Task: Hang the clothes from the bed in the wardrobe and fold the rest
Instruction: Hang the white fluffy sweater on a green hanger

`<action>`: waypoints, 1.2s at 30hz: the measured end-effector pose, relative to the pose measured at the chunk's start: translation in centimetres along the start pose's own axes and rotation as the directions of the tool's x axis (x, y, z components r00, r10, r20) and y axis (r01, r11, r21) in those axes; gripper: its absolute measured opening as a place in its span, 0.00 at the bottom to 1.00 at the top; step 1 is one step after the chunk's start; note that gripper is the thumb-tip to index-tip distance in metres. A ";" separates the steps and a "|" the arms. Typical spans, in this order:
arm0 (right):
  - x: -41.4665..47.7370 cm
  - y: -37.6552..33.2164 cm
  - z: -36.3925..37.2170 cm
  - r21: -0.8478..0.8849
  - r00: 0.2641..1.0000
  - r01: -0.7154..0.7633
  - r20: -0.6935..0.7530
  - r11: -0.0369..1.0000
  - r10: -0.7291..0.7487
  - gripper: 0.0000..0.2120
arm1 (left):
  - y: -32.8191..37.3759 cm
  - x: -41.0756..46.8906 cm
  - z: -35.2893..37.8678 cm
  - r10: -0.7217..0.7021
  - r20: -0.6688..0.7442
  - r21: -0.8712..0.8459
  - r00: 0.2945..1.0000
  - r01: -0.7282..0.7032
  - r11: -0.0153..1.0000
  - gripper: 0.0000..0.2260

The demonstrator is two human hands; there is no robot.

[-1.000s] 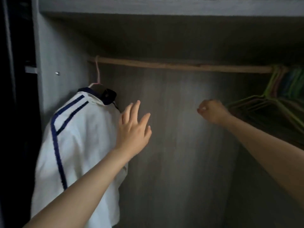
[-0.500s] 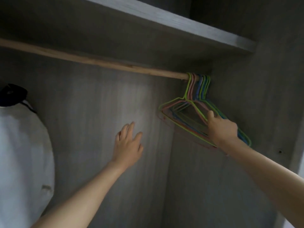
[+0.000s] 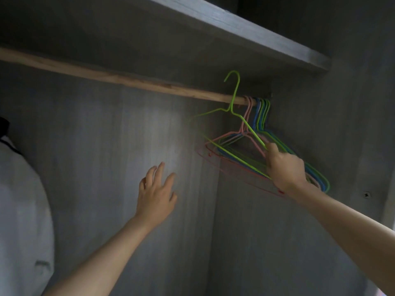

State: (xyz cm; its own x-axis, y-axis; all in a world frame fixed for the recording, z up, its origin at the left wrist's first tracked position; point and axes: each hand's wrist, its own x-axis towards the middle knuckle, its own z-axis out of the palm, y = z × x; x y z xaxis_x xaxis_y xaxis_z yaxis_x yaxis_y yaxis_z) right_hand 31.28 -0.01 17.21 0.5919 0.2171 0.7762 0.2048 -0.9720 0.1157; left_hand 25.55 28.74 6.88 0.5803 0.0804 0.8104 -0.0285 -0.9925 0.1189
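I look into a grey wardrobe with a wooden rail (image 3: 119,79) running across its top. My right hand (image 3: 285,168) grips a green wire hanger (image 3: 234,97), whose hook stands lifted off and above the rail. Several pink, blue and green hangers (image 3: 259,113) still hang bunched at the rail's right end, behind my hand. My left hand (image 3: 157,192) floats in mid-air in front of the back panel with its fingers spread, holding nothing. A white garment (image 3: 20,212) hangs at the far left, cut off by the frame edge.
A grey shelf (image 3: 245,28) runs right above the rail. The wardrobe's right side wall (image 3: 342,135) stands close behind the hanger bunch. The rail is bare between the white garment and the hangers.
My right hand has lifted the green hanger up, so its hook has come off the rail. My left hand stays about where it was. The view has shifted to the right.
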 end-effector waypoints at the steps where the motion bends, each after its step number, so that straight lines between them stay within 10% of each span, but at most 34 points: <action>1: -0.4 -0.2 -0.1 0.007 1.000 0.019 -0.013 1.000 -0.019 0.11 | -0.4 -0.1 0.0 -0.004 -0.011 0.002 1.000 0.004 1.000 0.25; 9: -8.9 -0.4 0.9 0.092 0.926 0.362 -0.147 0.928 -0.347 0.19 | -2.0 -2.4 1.4 -0.103 -0.010 0.042 0.995 0.104 0.994 0.50; 11: -12.5 -0.8 1.4 0.051 0.897 0.433 -0.119 0.900 -0.425 0.07 | -2.3 -3.9 2.3 -0.099 0.020 0.037 0.995 0.099 0.994 0.53; 16: -19.0 0.6 1.8 0.208 0.883 0.466 -0.040 0.860 -0.468 0.16 | -1.9 -9.1 6.1 0.138 0.129 0.024 0.982 -0.142 0.990 0.52; 20: -24.5 3.0 -0.4 0.205 0.924 0.356 0.064 0.912 -0.376 0.16 | 1.4 -13.0 9.0 0.329 0.175 -0.130 0.928 -0.310 0.942 0.32; 27: -36.1 10.8 -6.6 0.009 0.950 0.122 0.289 0.992 -0.120 0.23 | 14.1 -19.6 10.1 0.486 0.106 -0.426 0.867 -0.402 0.810 0.27; 36: -52.3 21.9 -19.0 -0.279 0.925 -0.096 0.330 0.955 0.189 0.12 | 35.5 -29.4 7.2 0.711 0.001 -0.653 0.703 -0.538 0.532 0.57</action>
State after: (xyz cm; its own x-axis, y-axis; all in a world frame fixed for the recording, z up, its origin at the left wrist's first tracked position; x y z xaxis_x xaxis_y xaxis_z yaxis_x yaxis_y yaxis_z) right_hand -9.97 -34.40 -9.09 0.8432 0.0465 0.5356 -0.0788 -0.9748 0.2086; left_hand 13.37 -9.48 -16.84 0.3882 -0.6497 0.6536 -0.8592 -0.5116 0.0019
